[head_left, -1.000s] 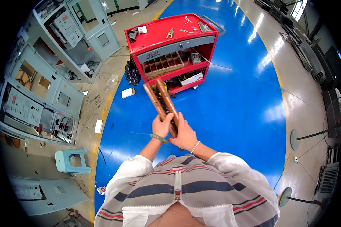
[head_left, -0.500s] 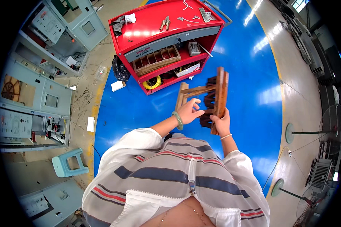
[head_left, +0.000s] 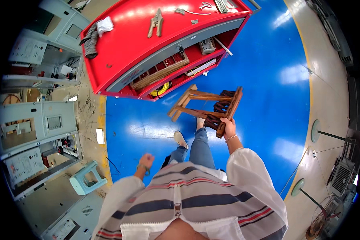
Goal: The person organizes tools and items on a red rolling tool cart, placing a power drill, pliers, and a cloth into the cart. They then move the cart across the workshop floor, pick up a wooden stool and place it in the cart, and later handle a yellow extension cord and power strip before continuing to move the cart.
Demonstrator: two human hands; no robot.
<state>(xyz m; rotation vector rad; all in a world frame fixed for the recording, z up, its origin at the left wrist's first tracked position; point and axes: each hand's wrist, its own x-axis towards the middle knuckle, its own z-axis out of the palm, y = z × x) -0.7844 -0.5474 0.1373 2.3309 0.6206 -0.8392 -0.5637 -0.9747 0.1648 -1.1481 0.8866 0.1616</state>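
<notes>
My right hand is wrapped round one rail of a small wooden folding stool with dark woven straps for a seat. The stool hangs tilted on its side above the blue floor, its crossed legs pointing left toward the cart. Low at my left side, away from the stool, is my left hand. Motion smears its fingers, though nothing shows in it. Ahead of me stands a red tool cart. Pruning shears and a dark glove lie on its top.
Grey-green electrical cabinets line the left side. A light blue plastic stool and a white box are near the yellow floor line. Scraps of wire litter the ground there. Fan stands with round green bases are at the right.
My left hand has left the stool and dropped to my side. The stool has turned in my right hand, with its legs showing more spread. The cart looks closer and further left.
</notes>
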